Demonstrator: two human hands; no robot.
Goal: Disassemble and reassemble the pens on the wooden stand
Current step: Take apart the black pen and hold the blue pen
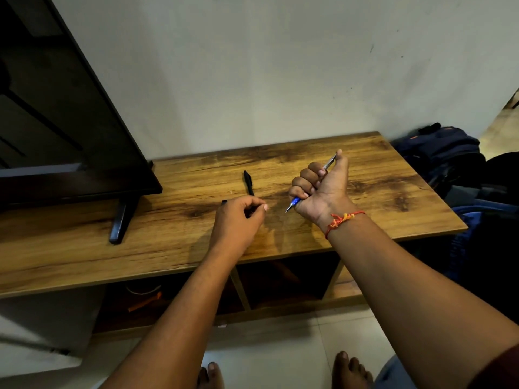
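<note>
Head view, beginning at the left: a television (70,122) stands on the far left part of the table (379,192), with its foot (120,220) reaching toward the front edge. Near the middle of the table lies the black pen (248,183), pointing away toward the wall. Its near end goes under the left hand (238,217), whose fingers are curled with the thumb against the forefinger, and they seem to pinch that end (the contact itself is partly hidden). Just to the right, the right hand (323,186) is closed in a fist around the blue pen (295,202), above the table, with the tip down and toward the left hand and the clip end up by the thumb. A backpack (441,147) lies beyond the right edge.

I think each hand is busy with a different pen, so one pen should first rest on the table. Then one hand can hold the barrel and the other can twist the tip section slowly. This is best done over the middle of the table, so that no small inner part rolls off the front edge.
</note>
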